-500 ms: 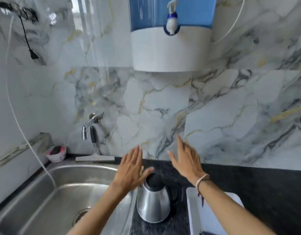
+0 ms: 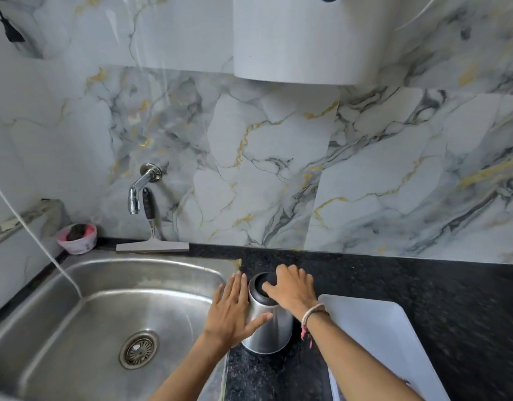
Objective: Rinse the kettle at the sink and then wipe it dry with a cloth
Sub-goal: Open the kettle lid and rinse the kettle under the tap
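Observation:
A stainless-steel kettle [image 2: 268,328] with a black lid [image 2: 259,286] stands upright on the black granite counter [image 2: 394,282], just right of the sink [image 2: 76,328]. My left hand [image 2: 230,312] lies against the kettle's left side, fingers straight and thumb across its front. My right hand [image 2: 291,287] rests on top, fingers curled over the lid and hiding the handle side. The tap [image 2: 135,195] on the wall is off. No cloth is in view.
A white tray [image 2: 379,348] lies on the counter right of the kettle. A squeegee [image 2: 152,246] and a pink bowl with a scrubber [image 2: 77,238] sit behind the sink. A white hose [image 2: 47,250] hangs into the basin. A water purifier [image 2: 293,39] hangs on the wall above.
Both hands have dropped from above onto the kettle: the left onto its side, the right onto its lid. The view has tilted down toward the sink.

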The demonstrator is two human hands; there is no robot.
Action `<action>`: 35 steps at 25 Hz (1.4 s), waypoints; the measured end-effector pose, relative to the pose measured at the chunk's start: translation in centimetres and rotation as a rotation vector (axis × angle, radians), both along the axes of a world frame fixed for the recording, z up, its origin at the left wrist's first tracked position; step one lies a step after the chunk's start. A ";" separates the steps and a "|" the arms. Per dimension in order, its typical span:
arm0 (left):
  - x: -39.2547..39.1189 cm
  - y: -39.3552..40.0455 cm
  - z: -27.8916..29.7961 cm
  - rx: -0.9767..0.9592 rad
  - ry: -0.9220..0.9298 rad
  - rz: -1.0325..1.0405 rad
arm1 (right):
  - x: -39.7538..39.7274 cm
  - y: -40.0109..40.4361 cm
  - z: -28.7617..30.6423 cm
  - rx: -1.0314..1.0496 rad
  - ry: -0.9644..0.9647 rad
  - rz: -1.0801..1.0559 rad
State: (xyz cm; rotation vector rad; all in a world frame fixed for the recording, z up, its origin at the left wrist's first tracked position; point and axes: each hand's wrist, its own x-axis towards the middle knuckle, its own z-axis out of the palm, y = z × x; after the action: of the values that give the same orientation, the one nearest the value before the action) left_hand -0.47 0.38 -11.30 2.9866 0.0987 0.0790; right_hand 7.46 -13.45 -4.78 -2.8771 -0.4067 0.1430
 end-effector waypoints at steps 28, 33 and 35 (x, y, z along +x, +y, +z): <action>-0.3 4.1 0.3 0.182 -0.101 -0.085 | 2.3 -2.4 -5.0 0.520 -0.163 0.005; -0.8 15.1 1.7 0.194 -0.221 -0.110 | 1.6 8.3 -3.8 0.598 -0.175 -0.024; -1.5 20.5 2.3 0.207 -0.262 -0.098 | 1.4 13.8 -2.9 0.580 -0.184 -0.011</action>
State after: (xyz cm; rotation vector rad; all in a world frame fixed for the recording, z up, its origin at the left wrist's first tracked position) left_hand -1.97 20.84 -9.03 3.1461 -0.0920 0.4953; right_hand 8.90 0.33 -7.72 -2.3230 -0.3878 -0.2117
